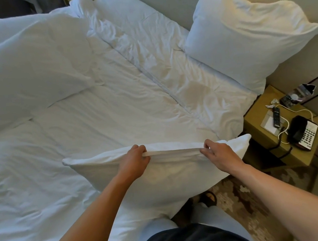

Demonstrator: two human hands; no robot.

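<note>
A white pillow [173, 176] in a white case hangs upright over the near edge of the bed [113, 118]. My left hand [134, 162] grips the folded upper hem of the case left of its middle. My right hand [219, 156] pinches the same hem further right, thumb and fingers curled on the fabric. The hem is stretched taut between both hands. The pillow's lower part is hidden behind my arms.
A second white pillow [244, 35] leans on the headboard at upper right. A bunched white duvet [20, 73] covers the bed's left side. A bedside table [281, 125] at right carries a telephone [302, 132], a remote [276, 116] and cables. Patterned carpet [241, 196] lies below.
</note>
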